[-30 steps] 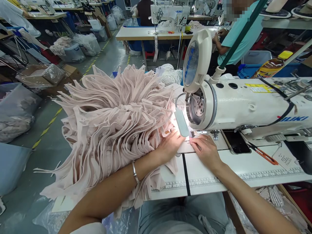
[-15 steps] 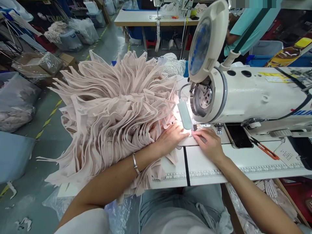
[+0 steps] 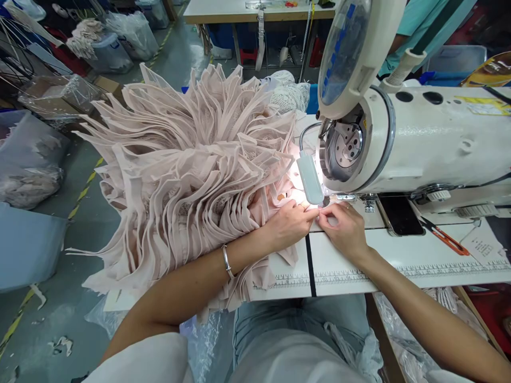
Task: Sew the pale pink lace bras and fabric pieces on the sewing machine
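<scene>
My left hand [image 3: 292, 226] is closed at the right edge of a big heap of pale pink lace-and-mesh fabric pieces [image 3: 191, 186], its fingers curled on the pink cloth. Close beside its fingertips, my right hand [image 3: 344, 227] pinches thumb and forefinger together; what lies between them is too small and brightly lit to make out. Both hands are at the front of the white sewing machine [image 3: 431, 143], just below a small grey lamp [image 3: 310, 181]. The lamp and glare hide the needle area. A round magnifier [image 3: 345, 53] tilts up above the machine head.
A black phone [image 3: 403, 214], orange-handled snips [image 3: 449, 238] and a written paper tag [image 3: 484, 242] lie to the right. A ruler strip [image 3: 351, 277] runs along the table's front edge. White lace [image 3: 289, 96] lies behind the heap. Another person's sleeve [image 3: 423, 26] shows beyond the machine.
My left hand's fingers have curled in, from lying flatter on the cloth, and its fingertips now meet the right hand's. The view has tilted downward slightly.
</scene>
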The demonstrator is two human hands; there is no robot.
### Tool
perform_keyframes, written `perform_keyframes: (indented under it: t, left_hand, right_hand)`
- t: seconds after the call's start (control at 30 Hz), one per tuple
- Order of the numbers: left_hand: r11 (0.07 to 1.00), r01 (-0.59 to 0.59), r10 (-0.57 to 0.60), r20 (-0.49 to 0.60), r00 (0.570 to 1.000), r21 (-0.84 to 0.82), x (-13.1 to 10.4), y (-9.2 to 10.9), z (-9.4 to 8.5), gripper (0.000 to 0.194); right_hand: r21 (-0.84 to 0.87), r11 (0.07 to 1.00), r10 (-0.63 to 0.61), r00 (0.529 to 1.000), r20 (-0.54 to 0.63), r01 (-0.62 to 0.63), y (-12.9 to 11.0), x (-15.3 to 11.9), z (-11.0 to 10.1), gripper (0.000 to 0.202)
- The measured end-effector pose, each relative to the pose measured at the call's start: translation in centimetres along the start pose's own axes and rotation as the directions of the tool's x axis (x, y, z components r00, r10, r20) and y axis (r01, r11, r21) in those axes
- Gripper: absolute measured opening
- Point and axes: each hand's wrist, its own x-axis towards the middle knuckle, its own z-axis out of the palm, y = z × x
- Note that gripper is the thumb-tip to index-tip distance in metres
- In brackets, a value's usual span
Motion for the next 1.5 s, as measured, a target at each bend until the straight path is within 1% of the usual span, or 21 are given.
perform_keyframes:
  t: [0.07, 0.13, 0.2, 0.33, 0.53, 0.6, 0.7, 0.83, 0.9, 1.0, 1.1, 1.2, 1.33, 1.5]
  left_hand:
    - [1.000, 0.026, -0.026, -0.009, 1.000, 0.000, 0.0, -0.1, 0.1, 0.032]
    - [0.999, 0.053, -0.053, -0.035, 0.998, -0.002, -0.1, -0.2, 0.3, 0.030]
    - [0.998, 0.058, -0.058, -0.052, 0.997, -0.012, -0.1, -0.4, 0.5, 0.030]
    - [0.998, 0.053, -0.054, -0.062, 0.997, -0.020, 0.1, -0.5, 0.8, 0.033]
    - [0.998, 0.060, -0.059, -0.077, 0.995, 0.007, 0.2, -0.2, 0.9, 0.035]
    - [0.998, 0.058, -0.058, -0.073, 0.996, 0.001, 0.1, -0.1, 0.8, 0.033]
    - [0.998, 0.066, -0.067, -0.047, 0.997, -0.021, 0.1, 0.0, 0.7, 0.033]
    - [0.995, 0.076, -0.078, -0.023, 0.997, -0.066, -0.1, 0.1, 0.6, 0.027]
    - [0.990, 0.103, -0.107, -0.032, 0.994, -0.100, -0.3, -0.1, 0.6, 0.025]
    - [0.972, 0.166, -0.179, -0.069, 0.981, -0.163, -0.7, -0.4, 0.6, 0.024]
    - [0.964, 0.155, -0.177, -0.084, 0.981, -0.216, -1.1, -0.8, 0.7, 0.017]
    - [0.961, 0.122, -0.149, -0.094, 0.984, -0.249, -1.2, -1.0, 0.8, 0.015]
    - [0.947, 0.104, -0.150, -0.133, 0.980, -0.305, -1.1, -1.1, 0.7, 0.015]
    - [0.925, 0.105, -0.151, -0.101, 0.983, -0.364, -1.0, -1.3, 0.2, 0.014]
  right_hand:
    - [0.083, 0.993, 0.088, 0.996, 0.001, -0.088, 0.2, -0.1, -0.2, 0.019]
    - [0.115, 0.988, 0.098, 0.995, 0.030, -0.101, 0.4, -0.3, -0.5, 0.016]
    - [0.124, 0.990, 0.058, 0.997, 0.059, -0.065, 0.6, -0.5, -0.8, 0.015]
    - [0.110, 0.994, -0.006, 0.999, 0.054, 0.000, 0.8, -0.7, -1.0, 0.016]
    - [0.103, 0.992, -0.079, 0.996, 0.038, 0.075, 0.9, -0.7, -1.2, 0.032]
    - [0.118, 0.987, -0.120, 0.991, 0.053, 0.113, 1.0, -0.7, -1.3, 0.035]
    - [0.134, 0.977, -0.181, 0.979, 0.094, 0.168, 1.2, -0.7, -1.4, 0.036]
    - [0.095, 0.972, -0.226, 0.964, 0.141, 0.214, 1.1, -0.8, -1.5, 0.033]
    - [0.075, 0.977, -0.207, 0.966, 0.152, 0.198, 0.9, -0.9, -1.4, 0.033]
    - [0.053, 0.995, -0.094, 0.984, 0.150, 0.086, 0.8, -1.1, -1.1, 0.033]
    - [0.060, 0.998, -0.015, 0.988, 0.155, 0.006, 0.9, -1.3, -0.8, 0.035]
    - [0.059, 0.998, -0.023, 0.989, 0.148, 0.015, 0.9, -1.4, -0.8, 0.036]
    - [0.067, 0.995, -0.082, 0.990, 0.113, 0.075, 1.0, -1.4, -0.8, 0.034]
    - [0.073, 0.994, -0.094, 0.988, 0.125, 0.085, 1.2, -1.6, -0.7, 0.037]
